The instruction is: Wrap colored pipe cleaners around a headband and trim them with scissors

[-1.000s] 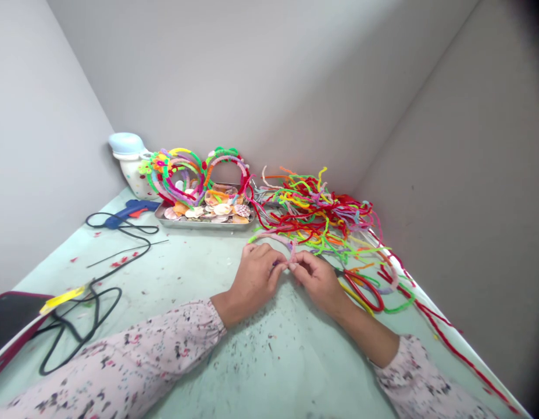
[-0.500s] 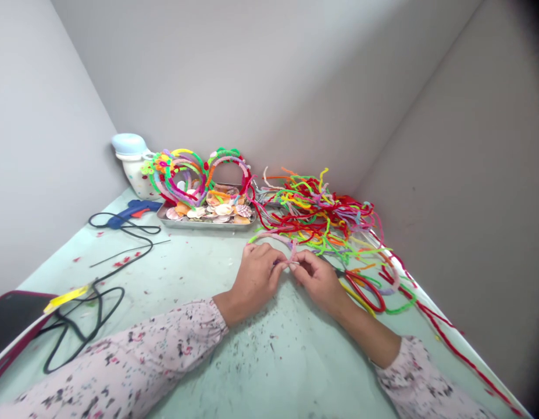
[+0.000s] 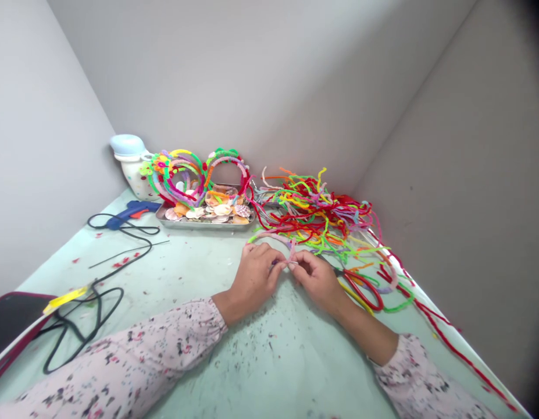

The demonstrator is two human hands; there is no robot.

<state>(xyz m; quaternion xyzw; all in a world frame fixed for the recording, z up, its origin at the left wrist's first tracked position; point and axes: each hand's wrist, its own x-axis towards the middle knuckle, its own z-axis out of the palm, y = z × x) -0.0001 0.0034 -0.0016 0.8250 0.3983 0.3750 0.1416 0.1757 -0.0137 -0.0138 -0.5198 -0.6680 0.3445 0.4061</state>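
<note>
My left hand (image 3: 258,273) is closed around a headband (image 3: 273,236) wrapped in pink, green and purple pipe cleaner, whose arc rises behind the fingers. My right hand (image 3: 315,276) pinches a pale pink pipe cleaner (image 3: 292,250) against the band's end, and the fingertips of both hands almost meet there. The fingers hide part of the band. Beside my right wrist lie red-handled scissors (image 3: 367,288), partly covered by the hand and loose pipe cleaners.
A metal tray (image 3: 203,226) of seashells (image 3: 221,210) stands at the back, with several wrapped headbands (image 3: 182,154) on it. Right of it spreads a heap of pipe cleaners (image 3: 313,203). At left are a white bottle (image 3: 134,169), a blue glue gun (image 3: 125,214) and its black cord (image 3: 101,331).
Hardly anything differs. Both hands keep the same grip at the same spot, and the view has shifted very slightly.
</note>
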